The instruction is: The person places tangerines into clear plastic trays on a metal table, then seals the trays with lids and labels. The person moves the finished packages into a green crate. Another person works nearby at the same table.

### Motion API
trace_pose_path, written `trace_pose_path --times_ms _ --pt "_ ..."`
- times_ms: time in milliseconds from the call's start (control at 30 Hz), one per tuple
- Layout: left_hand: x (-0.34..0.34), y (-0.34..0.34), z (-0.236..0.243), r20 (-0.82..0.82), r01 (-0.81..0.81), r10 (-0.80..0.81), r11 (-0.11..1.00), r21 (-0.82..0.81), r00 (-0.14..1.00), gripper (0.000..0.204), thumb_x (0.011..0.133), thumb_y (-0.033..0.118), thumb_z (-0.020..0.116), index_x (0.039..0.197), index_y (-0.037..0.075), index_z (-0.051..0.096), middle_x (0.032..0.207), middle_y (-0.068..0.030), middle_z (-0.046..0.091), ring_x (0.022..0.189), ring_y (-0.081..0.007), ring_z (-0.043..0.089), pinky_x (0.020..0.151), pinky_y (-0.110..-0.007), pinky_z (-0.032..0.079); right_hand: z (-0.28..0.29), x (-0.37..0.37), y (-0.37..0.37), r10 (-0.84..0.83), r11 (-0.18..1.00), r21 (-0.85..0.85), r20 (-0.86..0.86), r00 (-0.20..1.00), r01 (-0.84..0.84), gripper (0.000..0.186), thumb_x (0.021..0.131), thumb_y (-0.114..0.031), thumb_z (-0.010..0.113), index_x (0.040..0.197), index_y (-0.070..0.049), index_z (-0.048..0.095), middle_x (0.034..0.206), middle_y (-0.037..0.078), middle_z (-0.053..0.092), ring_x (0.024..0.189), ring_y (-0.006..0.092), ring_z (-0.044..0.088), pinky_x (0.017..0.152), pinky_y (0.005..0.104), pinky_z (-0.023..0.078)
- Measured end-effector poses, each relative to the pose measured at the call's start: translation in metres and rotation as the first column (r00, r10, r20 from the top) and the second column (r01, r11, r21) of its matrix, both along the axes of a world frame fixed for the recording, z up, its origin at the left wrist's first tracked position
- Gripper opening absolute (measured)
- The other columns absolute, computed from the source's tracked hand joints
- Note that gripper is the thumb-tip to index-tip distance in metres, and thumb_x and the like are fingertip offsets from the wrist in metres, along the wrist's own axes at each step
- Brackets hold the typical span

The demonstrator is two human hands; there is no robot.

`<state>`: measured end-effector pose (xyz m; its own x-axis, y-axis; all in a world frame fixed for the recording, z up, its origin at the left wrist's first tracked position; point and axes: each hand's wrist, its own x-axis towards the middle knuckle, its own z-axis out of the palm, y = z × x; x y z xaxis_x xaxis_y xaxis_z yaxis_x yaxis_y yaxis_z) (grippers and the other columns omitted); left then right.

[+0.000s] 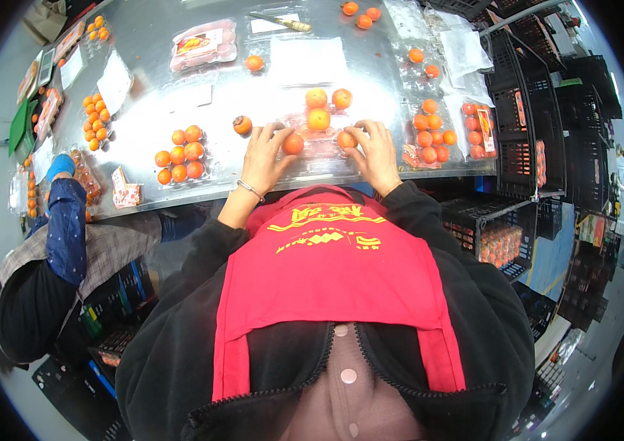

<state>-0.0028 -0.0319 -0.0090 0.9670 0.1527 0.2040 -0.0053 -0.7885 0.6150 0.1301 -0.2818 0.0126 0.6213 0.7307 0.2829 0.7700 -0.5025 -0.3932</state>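
My left hand point(259, 158) grips an orange persimmon point(293, 144) between thumb and fingers. Opposite it, my right hand point(378, 154) pinches a second persimmon point(346, 139). Both fruits are at a clear plastic tray point(319, 156) in front of me; whether they touch its bottom I cannot tell. Three more persimmons point(318, 120) sit at the tray's far part. Just left of my left hand, a loose persimmon point(242, 125) shows its dark leafy cap. Farther left, a group of several persimmons point(178, 156) rests in a clear tray.
To the right stand a filled tray of persimmons point(429, 140) and a labelled pack point(478, 131). A knife point(282, 22) lies at the far side beyond white paper point(308, 62). Black crates point(512, 110) border the table's right. A co-worker's blue-gloved hand point(61, 166) is at left.
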Motion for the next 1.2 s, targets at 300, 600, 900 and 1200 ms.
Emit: trace_pose_path --times_ms 300,600,900,1200 --pt "-0.005 0.01 0.001 0.001 0.015 -0.027 0.505 -0.863 1.0 0.055 0.095 0.014 0.076 0.144 0.005 0.052 0.14 -0.0097 0.059 0.125 -0.0245 0.058 0.106 -0.038 0.047 0.001 -0.003 -0.004 -0.111 0.965 0.217 -0.175 0.978 0.148 0.039 0.087 -0.017 0.078 0.122 -0.005 0.069 0.119 0.014 0.061 0.115 0.0347 0.056 0.099 0.0435 0.046" --pt "-0.013 0.013 0.014 0.066 0.067 -0.04 0.01 -0.998 0.997 0.055 0.105 0.016 0.064 0.153 0.005 0.041 0.148 -0.0134 0.053 0.127 -0.0248 0.06 0.104 -0.041 0.055 0.003 -0.003 0.0 -0.106 0.963 0.229 -0.16 0.981 0.142 0.035 0.087 -0.014 0.077 0.12 -0.004 0.07 0.115 0.015 0.062 0.111 0.0352 0.058 0.096 0.0429 0.047" --pt "-0.012 0.016 0.006 -0.004 0.001 -0.013 0.382 -0.924 1.0 0.049 0.098 0.011 0.073 0.143 0.004 0.053 0.134 -0.0091 0.062 0.12 -0.0186 0.063 0.096 -0.033 0.055 0.003 0.003 0.002 -0.12 0.964 0.207 -0.217 0.969 0.165 0.031 0.09 -0.013 0.075 0.12 -0.005 0.07 0.117 0.015 0.061 0.117 0.0347 0.058 0.1 0.0421 0.046" --pt "0.003 0.01 0.016 0.03 0.115 -0.111 0.983 -0.14 0.993 0.054 0.078 0.009 0.081 0.129 0.008 0.063 0.125 -0.0132 0.062 0.112 -0.0357 0.062 0.093 -0.042 0.052 0.004 0.034 0.011 -0.109 0.956 0.246 -0.209 0.972 0.16 0.032 0.087 -0.011 0.075 0.118 -0.004 0.07 0.114 0.015 0.062 0.112 0.0358 0.059 0.097 0.0427 0.048"
